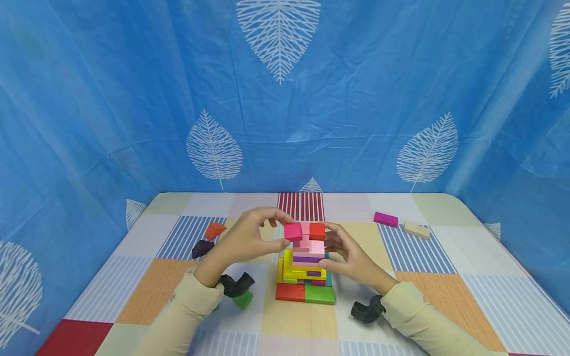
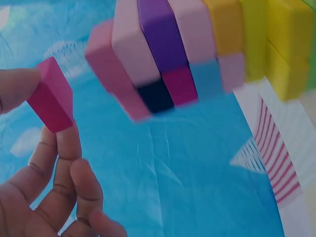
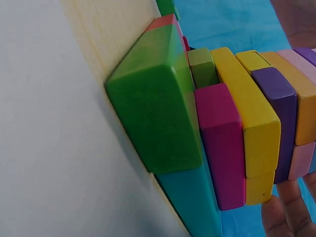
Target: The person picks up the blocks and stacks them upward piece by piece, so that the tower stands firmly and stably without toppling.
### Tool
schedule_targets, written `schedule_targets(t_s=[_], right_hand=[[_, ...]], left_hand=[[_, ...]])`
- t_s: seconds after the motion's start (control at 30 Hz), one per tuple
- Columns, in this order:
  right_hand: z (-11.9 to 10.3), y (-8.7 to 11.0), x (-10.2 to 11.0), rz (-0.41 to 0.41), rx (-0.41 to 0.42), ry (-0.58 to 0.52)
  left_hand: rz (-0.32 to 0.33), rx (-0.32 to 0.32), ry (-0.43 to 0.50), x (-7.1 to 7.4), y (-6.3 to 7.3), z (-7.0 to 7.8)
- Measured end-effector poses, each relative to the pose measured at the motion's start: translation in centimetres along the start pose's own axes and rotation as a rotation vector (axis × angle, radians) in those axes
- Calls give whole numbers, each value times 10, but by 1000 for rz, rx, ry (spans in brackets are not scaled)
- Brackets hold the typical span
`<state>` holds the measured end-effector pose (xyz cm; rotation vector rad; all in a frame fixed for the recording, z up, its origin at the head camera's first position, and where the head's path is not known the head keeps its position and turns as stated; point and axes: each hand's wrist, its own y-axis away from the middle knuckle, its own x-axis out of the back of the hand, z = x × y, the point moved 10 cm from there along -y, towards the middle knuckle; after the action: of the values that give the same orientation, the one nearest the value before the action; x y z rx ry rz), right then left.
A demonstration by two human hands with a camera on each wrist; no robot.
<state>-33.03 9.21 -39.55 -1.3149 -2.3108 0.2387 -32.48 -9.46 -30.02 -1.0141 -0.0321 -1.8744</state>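
A stacked tower of coloured wooden blocks [image 1: 307, 269] stands at the middle of the table, red and green blocks at its base and pale pink ones near the top. Beside its top left, my left hand [image 1: 242, 242] pinches a bright pink block [image 2: 53, 96] between thumb and fingertips; in the left wrist view a gap parts that block from the tower. A red block [image 1: 317, 231] sits at the top right. My right hand [image 1: 352, 259] holds the tower's right side, thumb at the front, fingers [image 3: 291, 207] behind it and partly hidden.
Left of the tower lie an orange block [image 1: 215, 230], a black block [image 1: 202, 248] and a green block [image 1: 243, 299]. Toward the back right are a magenta block [image 1: 385, 219] and a plain wood block [image 1: 416, 230]. A blue leaf-patterned curtain [image 1: 311, 123] hangs behind the patchwork-covered table.
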Motion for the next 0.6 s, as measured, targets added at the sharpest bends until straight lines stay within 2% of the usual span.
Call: schedule_targets(t_s=[0.23, 0.4, 0.6], right_hand=[[1, 0, 1, -5, 30, -1], [-2, 0, -1, -21, 54, -6], [1, 1, 0, -19, 22, -10]], left_hand=[[-17, -59, -56, -25, -14, 18], [-30, -68, -121, -40, -18, 19], [-38, -49, -165, -46, -19, 19]])
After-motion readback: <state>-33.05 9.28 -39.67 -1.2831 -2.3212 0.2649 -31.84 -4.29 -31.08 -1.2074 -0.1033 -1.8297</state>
